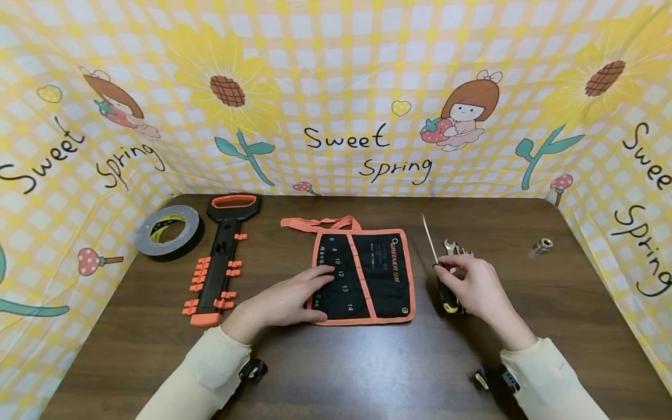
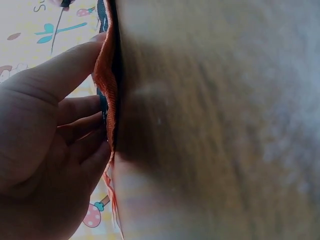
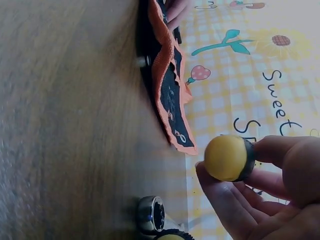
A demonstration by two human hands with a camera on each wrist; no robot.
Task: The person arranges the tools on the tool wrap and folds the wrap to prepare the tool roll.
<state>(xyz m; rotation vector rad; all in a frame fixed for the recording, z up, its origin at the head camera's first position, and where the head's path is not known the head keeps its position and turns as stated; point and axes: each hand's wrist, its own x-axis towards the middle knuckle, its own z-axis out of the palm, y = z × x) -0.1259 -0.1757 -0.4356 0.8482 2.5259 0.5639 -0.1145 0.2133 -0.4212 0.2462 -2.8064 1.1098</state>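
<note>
My left hand (image 1: 286, 294) rests on a black tool pouch (image 1: 385, 274) with orange trim and printed size numbers. Its fingers spread over the numbered pockets, and in the left wrist view the thumb lies against the pouch's orange edge (image 2: 105, 75). To the right of the pouch, my right hand (image 1: 475, 283) pinches a screwdriver (image 1: 430, 240), its thin metal shaft pointing away and up. The handle's rounded yellow end (image 3: 226, 158) shows in the right wrist view. Just beyond that hand lie metal wrenches (image 1: 450, 247), partly hidden. A chrome ring end (image 3: 150, 215) appears below the held handle.
On the left of the brown table (image 1: 346, 373) stand a roll of tape (image 1: 189, 238) and a black rack (image 1: 214, 280) with orange clips. A small metal socket (image 1: 543, 245) sits at the far right. Patterned cloth (image 1: 336, 87) walls the back and sides.
</note>
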